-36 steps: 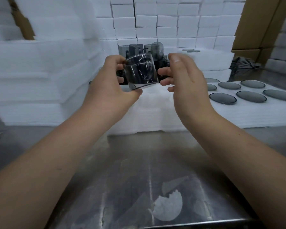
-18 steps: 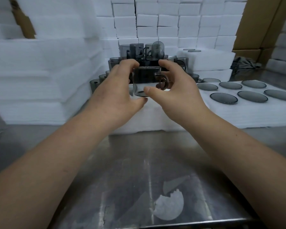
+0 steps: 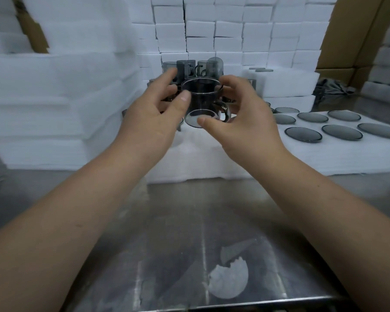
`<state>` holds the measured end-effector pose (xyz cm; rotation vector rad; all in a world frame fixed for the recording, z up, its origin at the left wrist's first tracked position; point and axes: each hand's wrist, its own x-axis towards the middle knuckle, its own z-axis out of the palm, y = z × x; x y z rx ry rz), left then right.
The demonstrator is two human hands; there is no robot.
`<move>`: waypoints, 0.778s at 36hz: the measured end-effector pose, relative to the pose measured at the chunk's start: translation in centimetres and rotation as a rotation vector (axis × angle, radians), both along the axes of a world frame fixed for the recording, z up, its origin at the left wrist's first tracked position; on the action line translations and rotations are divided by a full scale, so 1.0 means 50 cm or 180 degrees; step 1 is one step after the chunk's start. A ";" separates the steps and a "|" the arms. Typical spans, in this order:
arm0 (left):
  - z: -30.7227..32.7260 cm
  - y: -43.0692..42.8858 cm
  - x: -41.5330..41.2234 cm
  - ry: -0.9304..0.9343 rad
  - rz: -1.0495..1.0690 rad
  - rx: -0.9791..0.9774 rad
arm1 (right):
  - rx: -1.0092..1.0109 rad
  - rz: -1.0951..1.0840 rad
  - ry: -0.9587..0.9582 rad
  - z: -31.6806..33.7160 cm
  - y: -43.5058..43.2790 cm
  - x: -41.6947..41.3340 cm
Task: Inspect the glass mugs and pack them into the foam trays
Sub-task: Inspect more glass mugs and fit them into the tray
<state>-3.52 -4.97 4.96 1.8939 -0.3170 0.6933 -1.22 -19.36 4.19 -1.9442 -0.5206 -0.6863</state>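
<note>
A smoky grey glass mug (image 3: 200,97) is held up between both hands, mouth tilted up and toward me, its handle on the right. My left hand (image 3: 153,118) grips its left side, thumb on the wall near the rim. My right hand (image 3: 245,118) curls round the right side, thumb at the base, fingers behind the handle. Behind it stands a cluster of more grey mugs (image 3: 189,66). Below and to the right lies a white foam tray (image 3: 324,152) with several mugs (image 3: 303,134) sunk into its holes.
Stacks of white foam sheets (image 3: 54,104) rise on the left. A wall of white foam blocks (image 3: 234,30) fills the back, with cardboard (image 3: 356,30) at the right. The steel table (image 3: 189,233) in front carries a torn paper scrap (image 3: 230,282).
The mug has been turned in my hands, from lying tilted on its side to showing its open mouth toward me. Both hands stayed on it and shifted slightly.
</note>
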 end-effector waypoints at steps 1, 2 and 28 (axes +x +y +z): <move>-0.001 -0.003 -0.001 0.0032 -0.0043 0.0027 | -0.0071 -0.0009 -0.0015 -0.001 0.002 -0.002; -0.003 -0.006 -0.002 0.0077 -0.0058 0.0056 | -0.0133 -0.0008 -0.0026 -0.002 0.003 -0.004; 0.029 0.039 0.062 0.0269 0.0818 0.0085 | 0.0542 -0.0130 0.0398 -0.001 -0.015 0.019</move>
